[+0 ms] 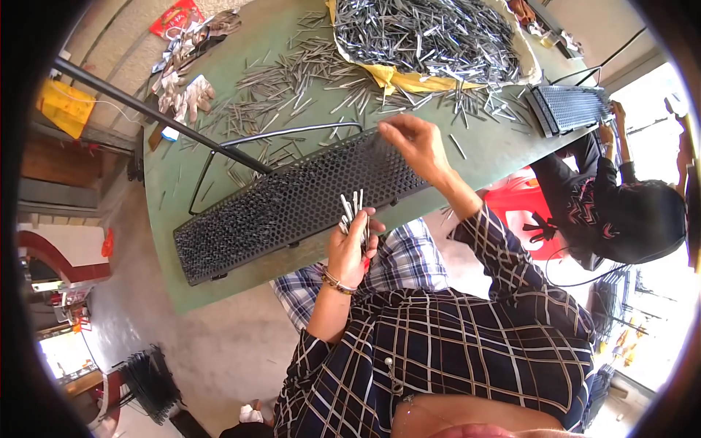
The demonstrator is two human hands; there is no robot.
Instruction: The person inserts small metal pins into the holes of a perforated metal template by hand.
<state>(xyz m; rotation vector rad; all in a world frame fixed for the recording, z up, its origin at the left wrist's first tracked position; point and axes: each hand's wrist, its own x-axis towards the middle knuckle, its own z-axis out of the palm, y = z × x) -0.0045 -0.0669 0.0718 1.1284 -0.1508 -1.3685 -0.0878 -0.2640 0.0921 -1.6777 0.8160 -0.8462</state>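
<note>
A long black tray [321,188] full of small round holes lies slantwise on the green table in front of me. Its left part is thickly filled with thin dark pieces standing in the holes, while holes show bare toward the middle and right. Just off the tray's near edge, my left hand [348,255] is closed around a bundle of thin metal strips [353,204], their ends sticking up past the fingers. My right hand [420,148] is over the tray's far right part, thumb and fingers pinched together. Anything between those fingertips is too small to make out.
Loose strips [292,77] lie scattered beyond the tray, below a big heap of strips [431,36] on yellow-edged sheeting. A black metal bar [161,117] crosses at left, near gloves [193,98]. At right, another person [621,215] handles a similar tray [566,108] near a red stool [515,197].
</note>
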